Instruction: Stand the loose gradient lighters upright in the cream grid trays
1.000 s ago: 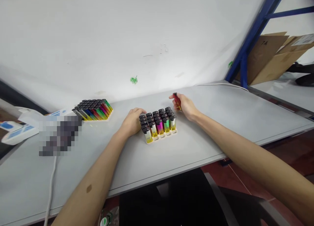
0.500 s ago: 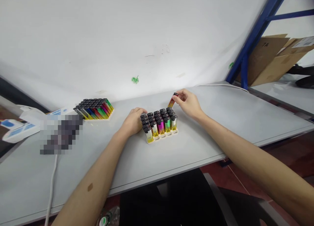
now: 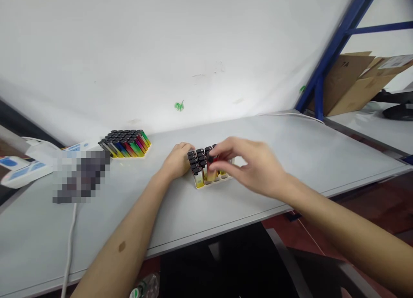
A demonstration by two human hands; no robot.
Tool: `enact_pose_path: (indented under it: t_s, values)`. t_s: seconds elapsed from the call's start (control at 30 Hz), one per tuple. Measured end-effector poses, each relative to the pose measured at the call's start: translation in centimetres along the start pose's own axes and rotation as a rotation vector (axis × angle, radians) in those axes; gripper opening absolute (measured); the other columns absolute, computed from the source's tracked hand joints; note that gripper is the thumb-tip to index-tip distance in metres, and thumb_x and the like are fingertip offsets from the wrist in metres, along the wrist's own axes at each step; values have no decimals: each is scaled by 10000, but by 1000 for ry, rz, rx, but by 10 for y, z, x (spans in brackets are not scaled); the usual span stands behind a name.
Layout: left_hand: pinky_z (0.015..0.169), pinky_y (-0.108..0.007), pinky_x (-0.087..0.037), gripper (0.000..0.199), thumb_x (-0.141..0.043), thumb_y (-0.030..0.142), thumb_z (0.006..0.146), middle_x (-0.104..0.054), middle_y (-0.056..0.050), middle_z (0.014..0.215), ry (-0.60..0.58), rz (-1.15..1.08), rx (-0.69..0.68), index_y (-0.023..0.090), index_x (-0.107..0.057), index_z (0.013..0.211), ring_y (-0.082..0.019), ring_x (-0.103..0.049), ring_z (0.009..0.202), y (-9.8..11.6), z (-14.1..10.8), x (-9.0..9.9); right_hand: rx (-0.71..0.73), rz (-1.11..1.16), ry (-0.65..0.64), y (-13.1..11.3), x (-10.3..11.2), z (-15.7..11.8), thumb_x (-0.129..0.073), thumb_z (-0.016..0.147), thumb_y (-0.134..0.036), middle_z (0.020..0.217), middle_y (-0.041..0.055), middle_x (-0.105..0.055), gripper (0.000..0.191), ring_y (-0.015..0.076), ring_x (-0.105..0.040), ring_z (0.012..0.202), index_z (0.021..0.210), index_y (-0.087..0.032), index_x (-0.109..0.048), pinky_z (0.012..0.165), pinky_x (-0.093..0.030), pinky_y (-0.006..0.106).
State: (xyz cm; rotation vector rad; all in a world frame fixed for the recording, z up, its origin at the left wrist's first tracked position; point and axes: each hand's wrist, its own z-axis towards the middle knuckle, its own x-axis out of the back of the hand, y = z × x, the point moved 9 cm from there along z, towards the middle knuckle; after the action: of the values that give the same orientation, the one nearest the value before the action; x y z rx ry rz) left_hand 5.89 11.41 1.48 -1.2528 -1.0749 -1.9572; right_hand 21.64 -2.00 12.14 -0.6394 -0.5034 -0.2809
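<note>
My right hand (image 3: pixel 254 164) pinches a red and yellow lighter (image 3: pixel 212 171) with a black top, slightly blurred, above the near edge of a white holder (image 3: pixel 209 185). Several upright lighters (image 3: pixel 199 177) with black tops fill most of this holder; my right hand hides some on its right side. A few slots along the near edge show bare. Against the holder's left side rests my left hand (image 3: pixel 177 161), its fingertips partly hidden behind the lighters, so what they grip is unclear.
A second holder (image 3: pixel 142 155) packed with lighters stands at the back left. Left of it lie a pixelated dark object (image 3: pixel 82 177), a white cable (image 3: pixel 70 242) and a power strip (image 3: pixel 29 172). Cardboard boxes (image 3: pixel 351 85) sit beyond the blue frame (image 3: pixel 335 44) at right.
My right hand has carried the red and yellow lighter from behind the holder to its near edge. My left hand has stayed beside the holder.
</note>
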Motion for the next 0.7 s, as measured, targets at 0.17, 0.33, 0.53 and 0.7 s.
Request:
enact_pose_path:
  t_s: [0.17, 0.33, 0.53, 0.7]
  values:
    - [1021, -410, -453, 260, -641, 275, 830, -647, -105, 1169, -37, -7, -4, 202, -655, 1079, -279, -560, 1134, -1, 0, -4, -68, -167, -166, 21, -43, -17, -674, 935, -198, 972, 19, -741, 116, 139, -700, 757, 1044, -229, -649, 650, -546, 257]
    - [1034, -412, -442, 284, -637, 271, 835, -646, -111, 1196, -53, 10, -2, 199, -651, 1109, -282, -553, 1156, 0, 1, -6, -42, -347, -168, 23, -48, -21, -615, 971, -288, 997, 50, -685, 99, 124, -611, 674, 1019, -252, -693, 570, -479, 266]
    - [1028, -409, -444, 213, -612, 250, 851, -653, -100, 1165, -49, 11, 15, 208, -653, 1056, -278, -554, 1145, 0, 1, -6, 5, -454, -82, 12, -37, -18, -576, 980, -357, 940, 65, -582, 212, 118, -494, 624, 940, -248, -755, 493, -393, 271]
    - [1029, -397, -441, 227, -575, 168, 839, -657, -103, 1145, -54, 20, 20, 199, -655, 1049, -263, -564, 1139, 1, 1, -5, -20, -374, 68, 30, -9, 13, -529, 988, -337, 916, 68, -615, 259, 164, -560, 744, 885, -230, -741, 636, -450, 310]
